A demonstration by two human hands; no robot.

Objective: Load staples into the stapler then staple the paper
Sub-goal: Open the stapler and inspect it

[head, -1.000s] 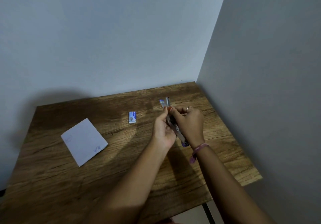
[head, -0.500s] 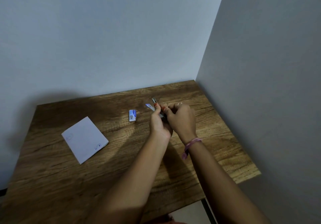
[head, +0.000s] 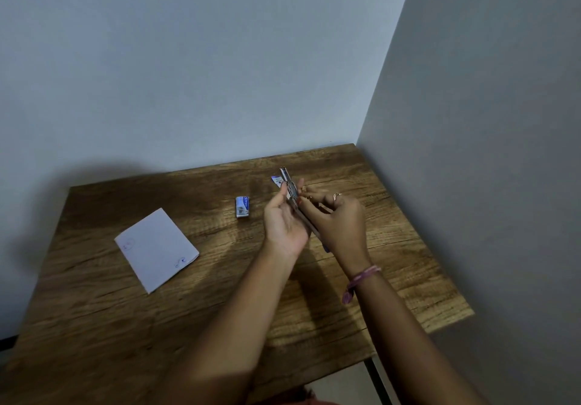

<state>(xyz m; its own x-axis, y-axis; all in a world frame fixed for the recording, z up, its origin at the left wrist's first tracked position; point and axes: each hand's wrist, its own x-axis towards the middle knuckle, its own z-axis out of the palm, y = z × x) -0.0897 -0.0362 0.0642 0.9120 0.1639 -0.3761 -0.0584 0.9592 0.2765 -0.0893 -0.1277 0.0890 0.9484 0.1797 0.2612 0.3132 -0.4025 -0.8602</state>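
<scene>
Stapler (head: pixel 290 191), swung open, is held above the table's (head: pixel 94 310) far right corner, cradled by the left hand (head: pixel 284 223) and pinched by the right hand (head: pixel 341 225). Staple box (head: pixel 242 206) lies mid-rear; paper (head: pixel 156 249) near the left edge.

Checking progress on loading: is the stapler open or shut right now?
Open. The stapler, held between left hand and right hand, shows its metal part and purple part splayed apart.
</scene>
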